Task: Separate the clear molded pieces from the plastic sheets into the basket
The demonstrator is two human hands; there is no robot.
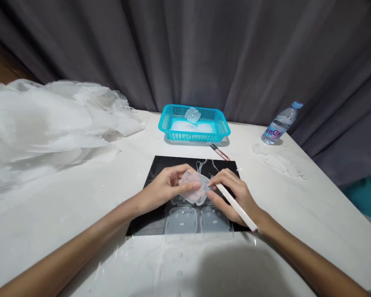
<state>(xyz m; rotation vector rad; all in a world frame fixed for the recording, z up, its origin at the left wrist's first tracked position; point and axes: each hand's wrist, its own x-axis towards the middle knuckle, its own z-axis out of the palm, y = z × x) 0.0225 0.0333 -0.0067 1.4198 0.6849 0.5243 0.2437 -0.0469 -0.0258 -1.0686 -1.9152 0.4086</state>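
My left hand (176, 181) holds a small translucent, rubbery-looking moulded piece (194, 190) above a black mat, its thumb pressed on top. In my right hand (235, 194) is a slim white pen-like tool (238, 209), its rear end slanting down toward my wrist. The fingertips of that hand are at the piece's right edge, where the tool's front tip is hard to make out. Thin clear strips (207, 163) lie behind the piece on the black mat (163, 163). Nearer me, a translucent sheet with moulded squares (182, 220) covers part of the mat.
A turquoise basket (198, 137) behind the mat contains a similar clear piece (192, 114) and whitish material. Small thread snips (219, 152) lie before it. A heap of thin white sheets (49, 119) fills the left. At right stand a water bottle (280, 126) and translucent scraps (278, 161).
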